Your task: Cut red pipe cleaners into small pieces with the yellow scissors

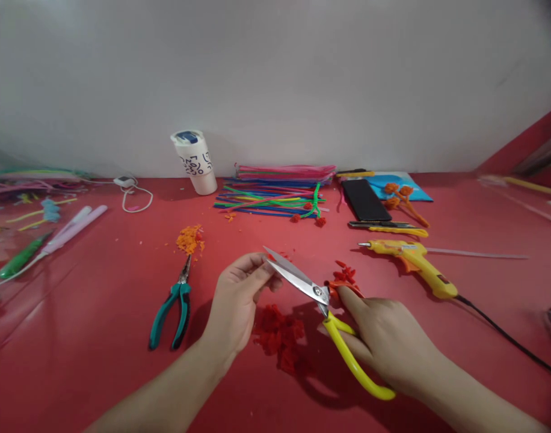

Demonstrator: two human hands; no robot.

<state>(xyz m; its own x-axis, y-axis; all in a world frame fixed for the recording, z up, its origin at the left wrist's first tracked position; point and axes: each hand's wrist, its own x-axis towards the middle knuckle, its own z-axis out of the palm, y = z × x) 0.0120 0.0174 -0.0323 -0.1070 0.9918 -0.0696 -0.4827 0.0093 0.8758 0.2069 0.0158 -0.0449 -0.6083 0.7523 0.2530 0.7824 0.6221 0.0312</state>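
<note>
My right hand (386, 337) grips scissors (317, 291) with yellow and orange handles. Their blades are parted and point up and left, toward my left fingertips. My left hand (234, 300) is closed in a pinch on a small red piece (270, 257), mostly covered by the fingers and the blade tips. Below the blades, a heap of fuzzy red pieces (280, 337) lies on the table, and a smaller cluster of red pieces (344, 273) lies just beyond the right hand. Left of my left hand are teal-handled pliers (180, 300), jaws toward orange fuzz clippings (190, 239).
Pipe cleaners (275, 192) in several colours lie along the wall beside a white tumbler (197, 162). On the right are a phone (366, 200), a yellow glue gun (411, 258) with its cord, and orange fuzzy flowers (399, 195). A pink stick-like tool (74, 231) lies left.
</note>
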